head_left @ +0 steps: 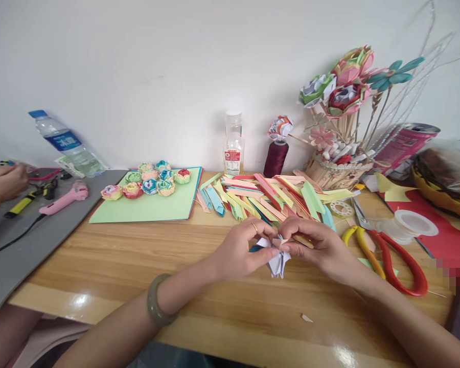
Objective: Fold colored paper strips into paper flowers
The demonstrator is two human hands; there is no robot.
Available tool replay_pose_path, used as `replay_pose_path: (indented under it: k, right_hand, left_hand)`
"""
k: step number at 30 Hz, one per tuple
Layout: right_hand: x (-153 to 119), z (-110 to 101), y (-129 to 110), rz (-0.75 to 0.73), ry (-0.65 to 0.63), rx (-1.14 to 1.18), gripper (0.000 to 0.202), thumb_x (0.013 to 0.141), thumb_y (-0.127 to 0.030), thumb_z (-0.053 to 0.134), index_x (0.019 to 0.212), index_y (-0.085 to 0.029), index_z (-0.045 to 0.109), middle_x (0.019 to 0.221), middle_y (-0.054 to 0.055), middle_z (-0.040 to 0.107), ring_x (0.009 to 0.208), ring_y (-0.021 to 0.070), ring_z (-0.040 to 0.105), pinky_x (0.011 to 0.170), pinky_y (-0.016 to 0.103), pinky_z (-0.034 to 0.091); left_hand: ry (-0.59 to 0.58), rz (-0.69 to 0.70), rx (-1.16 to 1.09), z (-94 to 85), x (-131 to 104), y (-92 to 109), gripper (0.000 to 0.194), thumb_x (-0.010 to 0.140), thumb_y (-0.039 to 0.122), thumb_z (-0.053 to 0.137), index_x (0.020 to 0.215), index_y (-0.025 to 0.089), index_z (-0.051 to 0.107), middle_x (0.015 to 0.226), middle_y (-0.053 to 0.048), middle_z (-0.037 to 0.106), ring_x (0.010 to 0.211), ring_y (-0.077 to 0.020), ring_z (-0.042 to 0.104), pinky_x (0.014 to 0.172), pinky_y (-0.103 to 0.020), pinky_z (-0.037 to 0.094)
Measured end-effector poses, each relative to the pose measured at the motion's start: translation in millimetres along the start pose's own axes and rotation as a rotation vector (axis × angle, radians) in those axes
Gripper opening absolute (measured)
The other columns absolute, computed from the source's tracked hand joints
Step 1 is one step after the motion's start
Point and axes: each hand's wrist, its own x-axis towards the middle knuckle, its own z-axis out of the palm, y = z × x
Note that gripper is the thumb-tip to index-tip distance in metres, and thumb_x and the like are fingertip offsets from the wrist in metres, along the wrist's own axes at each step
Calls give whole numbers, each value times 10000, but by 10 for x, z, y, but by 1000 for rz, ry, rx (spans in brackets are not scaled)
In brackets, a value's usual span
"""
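Above the wooden table, my left hand point(249, 248) and my right hand point(310, 245) meet at a folded paper flower point(278, 264). It is mostly white, with a pinkish piece at its top and a bit of blue showing by the left fingers. Both hands pinch it between thumb and fingers; part of it is hidden behind them. Just beyond the hands lies a heap of folded paper strips point(253, 197) in red, yellow, green, blue and pink. Several finished paper flowers point(149, 185) rest on a stack of light green paper point(145, 209) to the left.
Right of my hands lie red-handled scissors point(402, 266), yellow-handled pliers point(364, 250) and a clear spool point(410, 225). A thread cone point(276, 159), a bottle point(233, 153) and a flower basket point(333, 171) stand along the wall. At left are a pink glue gun point(67, 198) and another person's hand point(9, 181).
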Motion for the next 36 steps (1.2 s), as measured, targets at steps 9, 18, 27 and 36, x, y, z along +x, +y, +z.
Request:
replay_pose_path:
  k: [9, 18, 27, 36]
  right_hand:
    - [12, 1, 11, 73, -23, 52, 191, 790, -358, 576, 783, -168, 588, 756, 36, 588, 709, 148, 549, 642, 278, 456]
    - [22, 40, 12, 162, -64, 144, 241, 771, -396, 579, 747, -156, 587, 708, 25, 599, 660, 136, 557, 601, 261, 453]
    - [75, 56, 79, 300, -167, 311, 247, 701, -379, 648, 758, -151, 571, 721, 4, 591, 678, 120, 563, 653, 269, 463]
    - [113, 152, 98, 360, -93, 298, 327, 646, -452, 662, 704, -152, 546, 665, -10, 561, 610, 105, 528, 583, 253, 430]
  left_hand:
    - [64, -241, -236, 41, 16, -49, 148, 662, 236, 616, 769, 138, 588, 732, -24, 596, 670, -118, 542, 613, -231, 435]
    - [-39, -399, -390, -31, 77, -71, 147, 594, 146, 655, 719, 123, 580, 706, -10, 610, 650, -97, 562, 630, -224, 441]
    - [-60, -448, -375, -54, 124, -157, 93, 585, 116, 632, 667, 108, 589, 649, 8, 591, 595, -65, 521, 605, -205, 405]
    - [44, -493, -248, 5, 126, -157, 115, 566, 95, 619, 645, 121, 540, 617, 21, 548, 574, -65, 496, 543, -187, 385]
